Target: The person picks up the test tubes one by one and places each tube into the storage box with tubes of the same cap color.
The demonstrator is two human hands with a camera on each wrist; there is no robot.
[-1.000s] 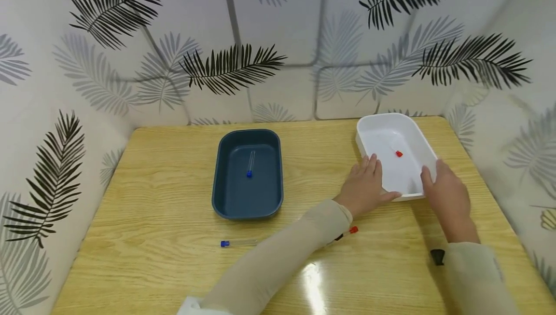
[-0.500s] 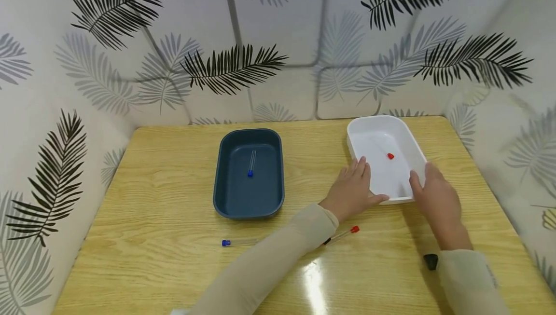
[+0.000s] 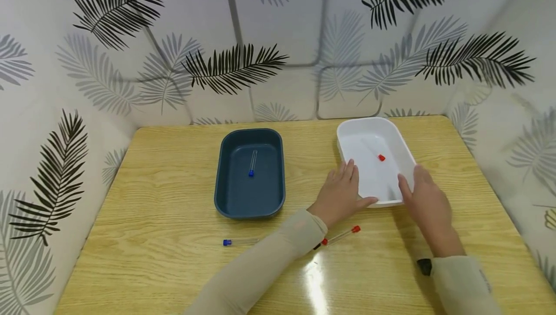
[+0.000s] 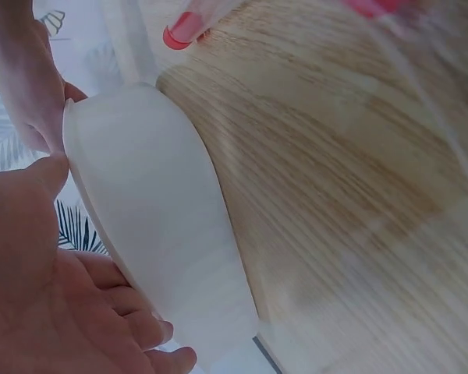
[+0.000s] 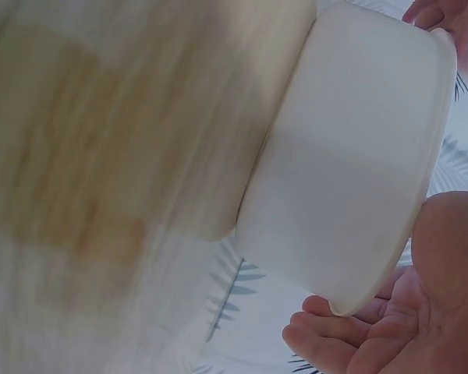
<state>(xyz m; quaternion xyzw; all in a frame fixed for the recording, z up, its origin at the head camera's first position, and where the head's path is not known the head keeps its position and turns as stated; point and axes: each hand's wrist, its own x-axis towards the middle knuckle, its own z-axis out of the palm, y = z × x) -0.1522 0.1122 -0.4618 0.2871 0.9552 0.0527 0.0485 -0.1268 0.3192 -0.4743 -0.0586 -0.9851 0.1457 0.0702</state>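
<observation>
A white tray (image 3: 374, 182) stands at the right rear of the table, with a red-capped clear tube (image 3: 381, 157) inside. My left hand (image 3: 338, 194) holds the near left corner, fingers along the left side and thumb on the near rim. At the near right corner my right hand (image 3: 427, 204) grips the rim, thumb toward the inside and fingers outside. The left wrist view shows the tray's outer wall (image 4: 148, 187) beside the left palm. From the right wrist, fingers (image 5: 327, 331) reach past the rim.
Left of centre stands a dark blue tray (image 3: 249, 212) holding a blue-capped tube (image 3: 252, 164). On the table lie another blue-capped tube (image 3: 241, 242) and red caps with clear tubing (image 3: 340, 236), partly behind the left arm. A black object (image 3: 424, 266) lies by the right sleeve.
Both hands have moved left and slightly nearer with the white tray between them. Its tube has come along. More of the red-capped tubing now shows beside the left arm.
</observation>
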